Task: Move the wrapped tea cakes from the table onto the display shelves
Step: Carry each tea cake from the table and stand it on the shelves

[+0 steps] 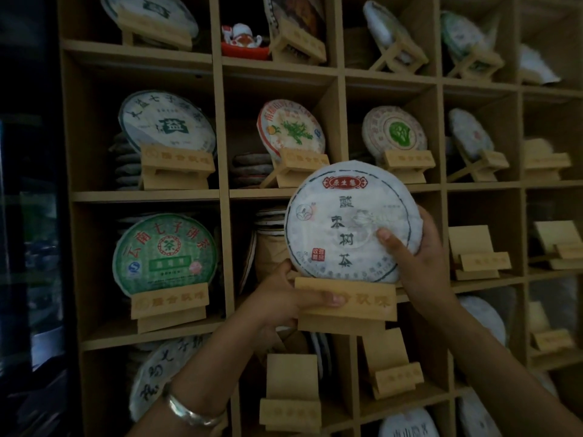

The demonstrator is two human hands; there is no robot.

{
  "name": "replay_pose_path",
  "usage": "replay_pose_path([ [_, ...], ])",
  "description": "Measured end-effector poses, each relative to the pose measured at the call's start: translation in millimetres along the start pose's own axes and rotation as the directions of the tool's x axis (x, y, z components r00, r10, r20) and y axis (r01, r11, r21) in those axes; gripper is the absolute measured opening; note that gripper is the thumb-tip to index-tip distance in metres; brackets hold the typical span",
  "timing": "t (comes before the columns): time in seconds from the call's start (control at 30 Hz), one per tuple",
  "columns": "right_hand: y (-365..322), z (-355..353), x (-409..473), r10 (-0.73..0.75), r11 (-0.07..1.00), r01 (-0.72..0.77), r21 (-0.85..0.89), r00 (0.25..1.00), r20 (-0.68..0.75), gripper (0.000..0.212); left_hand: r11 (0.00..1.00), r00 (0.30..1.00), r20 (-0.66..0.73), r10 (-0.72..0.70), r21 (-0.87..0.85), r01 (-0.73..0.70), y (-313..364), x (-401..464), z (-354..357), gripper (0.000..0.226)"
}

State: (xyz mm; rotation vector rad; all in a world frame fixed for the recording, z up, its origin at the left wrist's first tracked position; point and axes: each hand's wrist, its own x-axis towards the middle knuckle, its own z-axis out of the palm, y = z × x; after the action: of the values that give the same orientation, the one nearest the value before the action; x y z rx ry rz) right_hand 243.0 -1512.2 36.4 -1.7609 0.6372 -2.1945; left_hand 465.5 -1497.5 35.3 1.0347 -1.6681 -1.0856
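Note:
A round tea cake (340, 222) in white paper with black characters and a red label stands upright on a small wooden stand (356, 305). Both are held in the air in front of the shelf unit (220, 193). My left hand (284, 298) grips the stand's left end, thumb across its front bar. My right hand (416, 260) holds the cake's right edge, thumb on the face and fingers behind. Other wrapped cakes stand on stands in the cubbies, such as a green one (164, 253).
Empty wooden stands (476, 257) sit in cubbies at the right and below (290, 392). Stacks of cakes lie behind the displayed ones. A red and white figurine (243, 39) sits on the top row. A dark glass surface lies at the left.

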Motion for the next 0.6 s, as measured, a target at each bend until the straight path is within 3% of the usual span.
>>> replay_pose_path([
  [0.1, -0.6, -0.3, -3.0, 0.015, 0.999, -0.015, -0.035, 1.000, 0.002, 0.061, 0.999, 1.000, -0.013, 0.027, -0.032, -0.028, 0.2, -5.5, 3.3, 0.105],
  [0.27, -6.3, -1.5, -4.5, 0.014, 0.996, -0.015, -0.089, 1.000, -0.005, 0.050, 0.994, 0.998, -0.002, 0.070, -0.085, -0.070, -3.4, -9.3, 9.5, 0.052],
  [0.5, -17.4, -6.1, -12.3, -0.030, 0.977, 0.018, -0.213, 0.998, -0.054, 0.050, 0.995, 0.997, 0.005, 0.077, -0.070, -0.076, -7.2, -13.6, 14.1, 0.045],
  [0.6, -19.5, -16.2, -10.7, 0.044, 0.978, -0.046, -0.204, 0.999, -0.018, 0.047, 0.993, 0.995, 0.029, 0.098, -0.074, -0.095, -7.8, -15.7, 10.9, 0.058],
])
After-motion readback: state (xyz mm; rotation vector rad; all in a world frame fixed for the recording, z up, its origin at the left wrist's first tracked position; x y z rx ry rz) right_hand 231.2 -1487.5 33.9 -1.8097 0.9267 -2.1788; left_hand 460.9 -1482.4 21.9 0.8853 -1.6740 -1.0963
